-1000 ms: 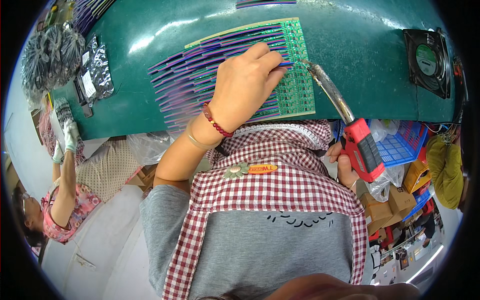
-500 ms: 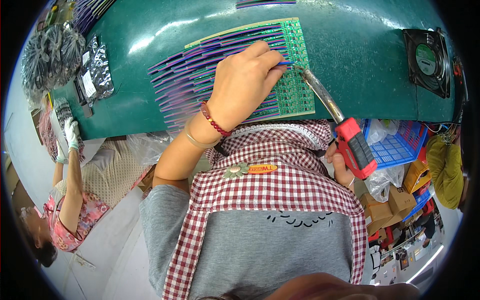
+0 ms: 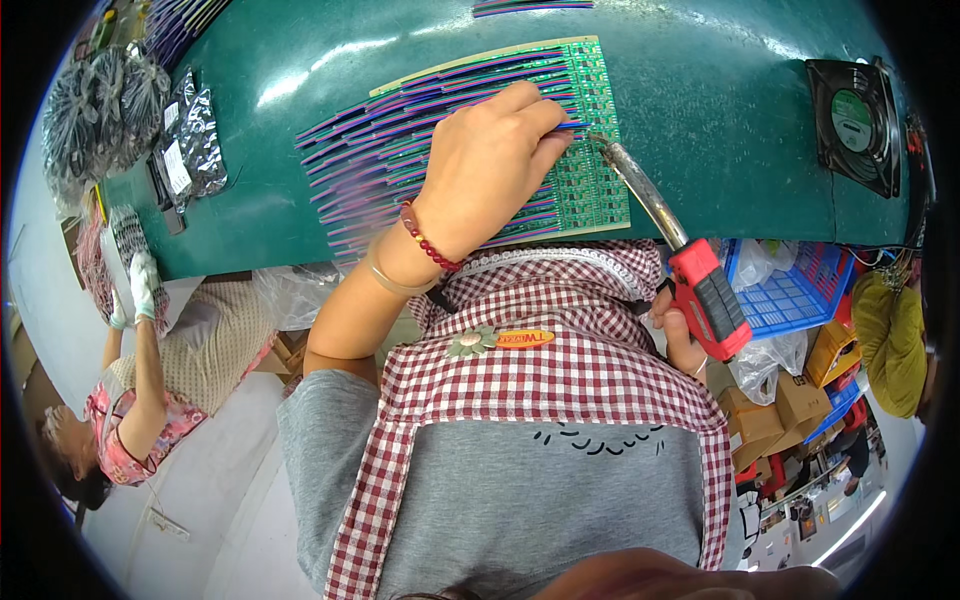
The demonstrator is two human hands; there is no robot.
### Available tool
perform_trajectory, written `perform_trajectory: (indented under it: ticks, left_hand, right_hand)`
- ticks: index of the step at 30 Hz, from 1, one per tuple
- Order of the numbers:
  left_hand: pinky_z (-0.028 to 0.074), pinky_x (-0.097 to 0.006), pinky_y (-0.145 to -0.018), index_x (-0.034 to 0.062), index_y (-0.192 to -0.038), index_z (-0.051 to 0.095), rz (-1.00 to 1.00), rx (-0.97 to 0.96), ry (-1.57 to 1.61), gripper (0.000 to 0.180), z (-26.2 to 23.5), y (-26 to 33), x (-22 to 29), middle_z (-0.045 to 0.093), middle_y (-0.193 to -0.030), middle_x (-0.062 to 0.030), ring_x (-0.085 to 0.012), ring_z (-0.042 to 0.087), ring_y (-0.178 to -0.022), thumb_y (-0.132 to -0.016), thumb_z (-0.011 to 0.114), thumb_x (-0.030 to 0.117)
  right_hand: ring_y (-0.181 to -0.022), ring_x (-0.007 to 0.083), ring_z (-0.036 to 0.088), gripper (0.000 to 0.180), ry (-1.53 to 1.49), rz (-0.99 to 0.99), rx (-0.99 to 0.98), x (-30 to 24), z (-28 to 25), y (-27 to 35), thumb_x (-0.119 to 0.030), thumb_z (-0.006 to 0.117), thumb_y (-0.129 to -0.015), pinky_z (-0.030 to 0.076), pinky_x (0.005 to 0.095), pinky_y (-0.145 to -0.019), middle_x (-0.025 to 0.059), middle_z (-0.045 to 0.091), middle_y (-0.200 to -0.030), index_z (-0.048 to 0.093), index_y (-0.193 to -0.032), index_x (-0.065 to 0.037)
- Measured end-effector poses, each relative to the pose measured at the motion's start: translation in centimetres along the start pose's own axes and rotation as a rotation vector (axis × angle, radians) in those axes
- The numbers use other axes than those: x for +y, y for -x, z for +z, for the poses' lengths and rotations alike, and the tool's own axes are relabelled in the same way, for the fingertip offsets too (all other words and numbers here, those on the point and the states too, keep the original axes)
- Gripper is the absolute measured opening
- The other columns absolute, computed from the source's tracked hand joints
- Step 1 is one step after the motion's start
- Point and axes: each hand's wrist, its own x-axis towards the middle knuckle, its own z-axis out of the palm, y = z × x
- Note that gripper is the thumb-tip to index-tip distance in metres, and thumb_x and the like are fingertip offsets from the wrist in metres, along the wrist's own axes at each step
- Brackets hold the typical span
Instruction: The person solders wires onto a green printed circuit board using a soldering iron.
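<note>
My left hand (image 3: 490,165) rests on a row of thin coloured wires (image 3: 380,150) and pinches one wire end against the green circuit board panel (image 3: 590,150) on the green table (image 3: 700,80). My right hand (image 3: 680,335) is mostly hidden behind my checked apron and grips the red handle of a soldering iron (image 3: 700,290). The iron's metal shaft slants up to the left. Its tip meets the board right beside my left fingertips.
A black fan (image 3: 855,120) lies at the table's right end. Silver foil bags (image 3: 185,140) and bundled parts (image 3: 90,110) sit at the left. A blue basket (image 3: 800,290) and cardboard boxes (image 3: 770,415) stand right of me. Another person (image 3: 150,380) in gloves works at my left.
The soldering iron's handle has shifted slightly lower and to the left while its tip stays at the board. The person at my left has lowered their raised gloved hands.
</note>
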Motion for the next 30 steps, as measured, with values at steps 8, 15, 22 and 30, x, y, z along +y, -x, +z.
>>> perform_trajectory:
  ticks: [8, 15, 22, 30]
  left_hand:
    - [0.05, -0.037, -0.064, 0.0034, -0.085, 0.068, 0.005, -0.022, 0.005, 0.013, 0.0, -0.1, -0.3, 0.063, -0.082, -0.0096, -0.0292, 0.063, -0.074, -0.077, 0.072, 0.014]
    - [0.05, -0.038, -0.063, 0.0034, -0.085, 0.068, 0.001, -0.012, 0.002, 0.013, 0.0, -0.2, -0.2, 0.062, -0.081, -0.0096, -0.0293, 0.063, -0.073, -0.078, 0.072, 0.014]
    - [0.05, -0.038, -0.063, 0.003, -0.084, 0.068, 0.009, -0.025, -0.01, 0.014, 0.0, -0.3, -0.2, 0.062, -0.081, -0.0096, -0.0293, 0.062, -0.072, -0.078, 0.072, 0.015]
    - [0.049, -0.038, -0.062, 0.0028, -0.085, 0.069, 0.002, -0.023, 0.02, 0.014, 0.0, -0.3, -0.4, 0.062, -0.081, -0.0101, -0.0298, 0.062, -0.072, -0.078, 0.072, 0.014]
  right_hand:
    - [-0.063, 0.0223, 0.061, 0.02, 0.032, 0.017, 0.03, 0.1, 0.1, 0.3, -0.019, 0.069, -0.08, 0.048, 0.0317, -0.057, 0.0098, 0.065, -0.075, 0.067, -0.088, 0.0]
    - [-0.062, 0.0139, 0.049, 0.056, 0.033, -0.056, -0.108, 1.6, -0.7, 0.8, -0.023, 0.061, -0.092, 0.046, 0.0311, -0.06, 0.0068, 0.052, -0.073, 0.04, -0.134, 0.008]
    - [-0.063, 0.0136, 0.049, 0.054, 0.047, -0.1, -0.147, 1.2, -0.6, 0.6, -0.021, 0.06, -0.093, 0.045, 0.0311, -0.061, 0.0068, 0.052, -0.074, 0.04, -0.134, 0.006]
    - [-0.065, 0.0226, 0.061, 0.025, 0.118, -0.025, 0.072, 1.2, 0.2, 0.9, -0.022, 0.07, -0.081, 0.048, 0.0321, -0.057, 0.0092, 0.065, -0.08, 0.068, -0.092, 0.0]
